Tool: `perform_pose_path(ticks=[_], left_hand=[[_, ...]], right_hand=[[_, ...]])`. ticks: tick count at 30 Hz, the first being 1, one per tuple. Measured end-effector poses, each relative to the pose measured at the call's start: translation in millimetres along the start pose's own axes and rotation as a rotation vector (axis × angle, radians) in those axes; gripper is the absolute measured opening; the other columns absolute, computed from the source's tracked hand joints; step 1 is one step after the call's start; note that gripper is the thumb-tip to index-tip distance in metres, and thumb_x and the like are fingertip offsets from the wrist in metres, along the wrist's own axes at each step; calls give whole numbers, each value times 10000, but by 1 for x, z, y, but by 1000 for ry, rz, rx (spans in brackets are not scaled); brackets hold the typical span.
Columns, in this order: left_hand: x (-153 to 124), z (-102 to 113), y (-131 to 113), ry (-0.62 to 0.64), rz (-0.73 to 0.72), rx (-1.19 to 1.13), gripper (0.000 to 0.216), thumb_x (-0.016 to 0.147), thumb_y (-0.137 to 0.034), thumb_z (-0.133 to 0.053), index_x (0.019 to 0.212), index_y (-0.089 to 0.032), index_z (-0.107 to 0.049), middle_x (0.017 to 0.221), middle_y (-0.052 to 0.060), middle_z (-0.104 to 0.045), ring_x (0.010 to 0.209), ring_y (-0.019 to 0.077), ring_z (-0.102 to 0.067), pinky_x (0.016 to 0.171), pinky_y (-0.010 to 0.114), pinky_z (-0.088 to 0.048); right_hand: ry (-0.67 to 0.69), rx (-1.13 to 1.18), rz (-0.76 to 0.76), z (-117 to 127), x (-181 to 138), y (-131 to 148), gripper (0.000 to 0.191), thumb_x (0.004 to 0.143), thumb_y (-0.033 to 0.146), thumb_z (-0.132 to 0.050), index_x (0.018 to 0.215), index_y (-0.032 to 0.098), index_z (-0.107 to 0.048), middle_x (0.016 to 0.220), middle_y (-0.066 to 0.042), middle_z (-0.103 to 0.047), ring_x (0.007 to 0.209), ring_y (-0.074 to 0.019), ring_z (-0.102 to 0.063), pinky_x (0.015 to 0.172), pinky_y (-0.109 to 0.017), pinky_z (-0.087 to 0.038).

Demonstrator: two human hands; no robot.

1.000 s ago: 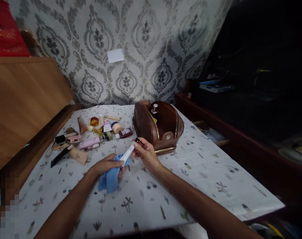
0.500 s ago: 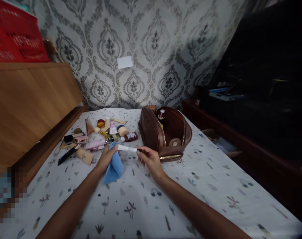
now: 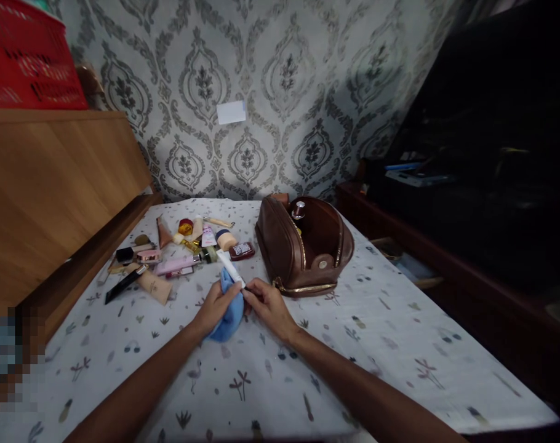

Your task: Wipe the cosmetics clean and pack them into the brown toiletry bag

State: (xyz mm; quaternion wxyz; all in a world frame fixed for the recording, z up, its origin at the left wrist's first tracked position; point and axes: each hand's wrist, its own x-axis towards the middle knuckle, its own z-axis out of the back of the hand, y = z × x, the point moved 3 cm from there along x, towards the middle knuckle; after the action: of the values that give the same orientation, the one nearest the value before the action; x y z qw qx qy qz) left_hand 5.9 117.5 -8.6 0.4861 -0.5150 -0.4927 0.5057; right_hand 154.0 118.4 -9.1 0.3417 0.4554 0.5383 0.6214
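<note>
Got a slim white tube [image 3: 231,267] held up over the patterned table [image 3: 400,320], between both hands and just to the near left of the open brown bag [image 3: 280,246]. Long, narrow, pretty plain looking, with a small dark cap [image 3: 244,289] at the near end, mostly hidden by fingertips. Can't make out any lettering from here. Tilted, with the far end up and left toward the pile of cosmetics [image 3: 178,264] and the capped end down and right. Backed from below by a crumpled blue cloth [image 3: 228,320].

Left hand [image 3: 215,304]: curled around cloth and tube together, with the thumb up against the white body. Right hand [image 3: 267,306]: pinching the capped end between thumb and forefinger, other fingers bent and partly out of sight.

Compared with half a second ago: swung the tube round quite a bit. Nearly level back then, with the cap off to the right. Brought the hands way closer together too, almost touching now. Bunched the cloth under the tube, instead of letting it dangle from the left hand. Left bag and cosmetics in the same spots, with a silver-topped bottle [image 3: 299,210] still poking up inside the bag.
</note>
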Motion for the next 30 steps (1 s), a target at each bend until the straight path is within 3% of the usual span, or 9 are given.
perform_pose_path(ticks=[3,7,13,18,24,30], left_hand=[[-4,-7,0,91,9,15,481,681,-617,-739,754,-149,-654,632,16,-644,593,147,-591,555,233,-478],[-3,-7,0,97,24,12,488,684,-619,-734,732,-143,-638,603,11,-629,557,144,-583,521,235,-461],[-2,-1,-1,-64,35,-55,538,644,-650,-741,763,-133,-647,606,-21,-593,523,103,-533,498,213,-431],[0,6,-7,-190,29,-124,547,635,-662,-736,781,-141,-654,550,-52,-532,483,81,-478,454,191,-371],[4,14,-11,-273,16,-195,561,620,-679,-739,775,-150,-637,574,-54,-538,489,78,-481,466,188,-396],[2,10,-9,-135,52,-262,551,659,-692,-709,807,-175,-590,567,-44,-567,442,96,-503,426,201,-401]], right_hand=[[23,-2,5,0,-1,1,356,865,546,-590,787,200,-553,621,33,-564,508,-126,-558,516,-256,-446],[53,-48,8,-2,-2,-1,310,875,498,-590,791,202,-546,619,37,-551,513,-119,-535,514,-244,-417],[56,-211,39,-5,-5,2,194,865,344,-590,755,208,-507,588,52,-501,536,-117,-475,536,-238,-351],[77,-276,47,-6,-6,6,202,861,345,-598,745,202,-515,605,50,-488,565,-114,-436,548,-233,-324],[143,-259,52,-7,-7,2,279,905,443,-556,769,199,-544,626,31,-538,555,-115,-472,537,-230,-346],[212,12,-68,-11,-7,-6,471,872,674,-493,822,206,-506,702,13,-592,536,-109,-541,493,-222,-380]])
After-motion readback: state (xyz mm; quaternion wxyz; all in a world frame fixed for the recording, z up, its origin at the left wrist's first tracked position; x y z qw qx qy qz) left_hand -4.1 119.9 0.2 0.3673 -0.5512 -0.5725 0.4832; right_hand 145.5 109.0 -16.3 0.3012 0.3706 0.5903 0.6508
